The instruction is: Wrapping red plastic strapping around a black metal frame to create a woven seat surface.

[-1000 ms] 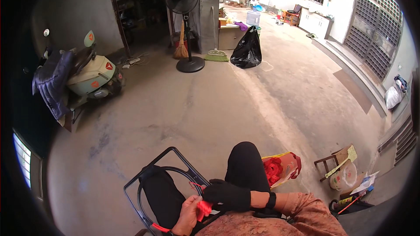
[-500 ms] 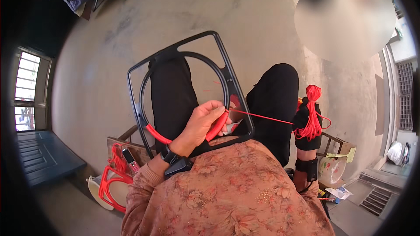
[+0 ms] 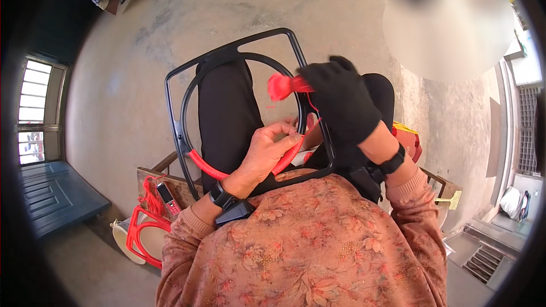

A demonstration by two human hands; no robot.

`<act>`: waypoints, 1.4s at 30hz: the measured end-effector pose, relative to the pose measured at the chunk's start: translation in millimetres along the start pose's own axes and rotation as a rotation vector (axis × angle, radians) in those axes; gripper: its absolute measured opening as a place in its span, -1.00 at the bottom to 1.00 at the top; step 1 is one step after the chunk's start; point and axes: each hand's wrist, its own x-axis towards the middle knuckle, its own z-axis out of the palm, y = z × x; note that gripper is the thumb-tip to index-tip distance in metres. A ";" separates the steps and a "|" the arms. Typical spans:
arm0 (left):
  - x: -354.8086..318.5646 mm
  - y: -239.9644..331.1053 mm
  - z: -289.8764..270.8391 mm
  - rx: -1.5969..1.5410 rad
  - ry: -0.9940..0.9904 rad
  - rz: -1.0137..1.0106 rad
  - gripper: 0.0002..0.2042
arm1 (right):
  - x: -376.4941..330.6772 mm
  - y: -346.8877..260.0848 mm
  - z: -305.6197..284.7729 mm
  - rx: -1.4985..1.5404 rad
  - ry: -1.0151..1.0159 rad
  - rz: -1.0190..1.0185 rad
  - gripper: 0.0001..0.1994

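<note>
A black frame (image 3: 230, 57), a rounded square outline around an inner ring, lies tilted over my lap. Tight coils of red cord (image 3: 206, 166) cover the ring's lower part. My bare left hand (image 3: 263, 153) is closed on the ring's right side, thumb and fingers pinching at the end of the coils. Above the frame's right edge, my right hand (image 3: 344, 102) in a black glove is wrapped round a hank of red cord (image 3: 282, 86). The hank's looped end sticks out to the left over the ring. A strand hangs from it down toward my left fingers.
On a wooden stool (image 3: 149, 171) at my left lie a mobile phone (image 3: 168, 198) and some loose red cord (image 3: 149, 194). A red-covered frame (image 3: 135, 233) leans beside it. A blue panel (image 3: 65, 196) is farther left. A blurred oval covers the upper right.
My right hand has swung from the far right, beyond my knee, in over the frame with the hank. The taut strand is now slack. My left hand keeps its pinch on the ring.
</note>
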 end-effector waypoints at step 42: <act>3.8 19.1 -1.0 -0.550 -0.140 -0.383 -0.90 | -166.7 -20.2 -3.4 1.470 0.864 0.963 -0.64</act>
